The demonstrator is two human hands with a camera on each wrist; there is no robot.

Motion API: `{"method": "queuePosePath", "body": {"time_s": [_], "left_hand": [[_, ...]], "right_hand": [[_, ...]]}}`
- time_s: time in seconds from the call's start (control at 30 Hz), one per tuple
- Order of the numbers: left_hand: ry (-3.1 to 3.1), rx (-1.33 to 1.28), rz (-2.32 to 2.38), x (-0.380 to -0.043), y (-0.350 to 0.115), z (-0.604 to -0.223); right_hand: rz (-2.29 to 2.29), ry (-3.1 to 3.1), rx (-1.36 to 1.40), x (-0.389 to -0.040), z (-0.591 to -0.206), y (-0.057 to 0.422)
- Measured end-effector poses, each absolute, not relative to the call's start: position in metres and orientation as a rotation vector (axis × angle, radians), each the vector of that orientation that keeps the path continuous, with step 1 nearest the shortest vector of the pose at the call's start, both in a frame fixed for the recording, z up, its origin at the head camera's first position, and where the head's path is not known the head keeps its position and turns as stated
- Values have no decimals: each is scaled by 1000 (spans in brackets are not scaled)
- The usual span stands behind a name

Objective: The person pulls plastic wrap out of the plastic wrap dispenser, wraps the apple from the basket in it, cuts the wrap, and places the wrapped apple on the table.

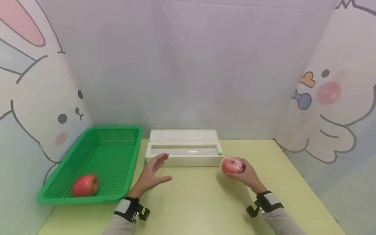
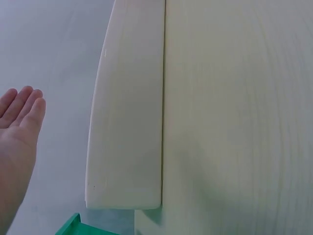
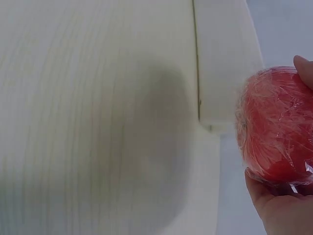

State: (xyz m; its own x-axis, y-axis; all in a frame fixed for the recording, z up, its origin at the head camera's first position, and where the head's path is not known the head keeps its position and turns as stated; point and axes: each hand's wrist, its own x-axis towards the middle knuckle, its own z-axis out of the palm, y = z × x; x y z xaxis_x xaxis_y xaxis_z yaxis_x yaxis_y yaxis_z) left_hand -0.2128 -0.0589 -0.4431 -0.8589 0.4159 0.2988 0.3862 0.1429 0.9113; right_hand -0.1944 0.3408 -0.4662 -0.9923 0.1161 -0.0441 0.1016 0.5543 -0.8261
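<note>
A red apple (image 1: 232, 165) wrapped in clear plastic film is gripped by my right hand (image 1: 246, 176), held above the table to the right of the white box. In the right wrist view the crinkled film covers the apple (image 3: 278, 125), with fingers above and below it. My left hand (image 1: 151, 176) hovers with fingers spread and nothing in it, in front of the left part of the white cling film box (image 1: 185, 161). The box's lid (image 1: 182, 135) stands raised, and a pale roll lies inside. A green slider (image 1: 220, 153) sits at its right end.
At the left stands a green plastic basket (image 1: 135, 163) holding one red apple (image 1: 85, 185) without visible film, near its front corner. Behind the table (image 1: 194, 202) hangs a pale curtain (image 1: 182, 71), with cartoon-printed cloth on both sides.
</note>
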Motion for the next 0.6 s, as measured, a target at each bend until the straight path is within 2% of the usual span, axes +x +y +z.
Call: {"method": "queuePosePath", "body": {"time_s": [0.3,0.6], "left_hand": [[2381,840,1863,-212,-65,-449],[2368,861,1894,-208,-71,-449]], "right_hand": [[1385,-2795,-322,-203,-487,399],[1404,-2837,-386,-190,-495,409]]}}
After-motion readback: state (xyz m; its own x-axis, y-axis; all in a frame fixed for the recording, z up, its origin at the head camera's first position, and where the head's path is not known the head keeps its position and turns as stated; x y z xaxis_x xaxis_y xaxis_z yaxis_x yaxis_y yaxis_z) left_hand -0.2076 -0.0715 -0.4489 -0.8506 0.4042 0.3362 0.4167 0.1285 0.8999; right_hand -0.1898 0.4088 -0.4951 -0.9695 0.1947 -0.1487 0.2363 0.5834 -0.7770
